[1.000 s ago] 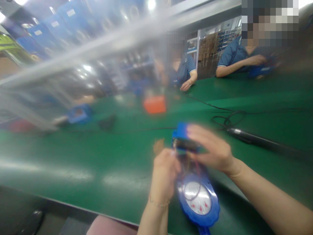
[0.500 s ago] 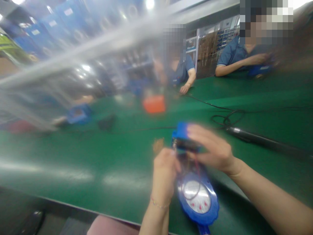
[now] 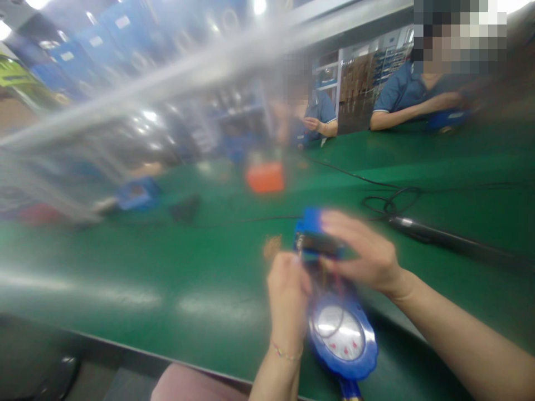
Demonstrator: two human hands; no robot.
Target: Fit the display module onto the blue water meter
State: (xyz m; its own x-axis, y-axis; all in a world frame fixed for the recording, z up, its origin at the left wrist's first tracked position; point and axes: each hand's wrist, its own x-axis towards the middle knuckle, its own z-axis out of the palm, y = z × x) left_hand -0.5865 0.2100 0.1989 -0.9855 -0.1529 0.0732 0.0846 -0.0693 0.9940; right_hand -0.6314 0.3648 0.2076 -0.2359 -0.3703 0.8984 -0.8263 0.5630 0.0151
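Note:
On the green bench lies a blue water meter [image 3: 364,351] with a round white dial and small red pointers. A blue box-shaped housing [image 3: 311,223] with a dark open side sits above it, and thin red and yellowish wires run between them. My right hand [image 3: 370,253] is wrapped over the housing's right side, thumb below and fingers on top. My left hand [image 3: 288,287] is closed in a pinch at the housing's lower left corner; what its fingertips hold is hidden. A small brownish pile [image 3: 272,245] lies just beyond my left hand, too blurred to name.
A black handheld tool [image 3: 443,236] with a coiled cable [image 3: 388,203] lies to the right. An orange bin [image 3: 265,177] and a blue object [image 3: 137,193] are farther back. Two people [image 3: 324,111] sit across the bench [image 3: 125,267], partly behind a blurred rail.
My left hand and the meter appear shifted slightly right. My right hand keeps its hold on the housing. Across the bench, a person's hand has lifted off the surface.

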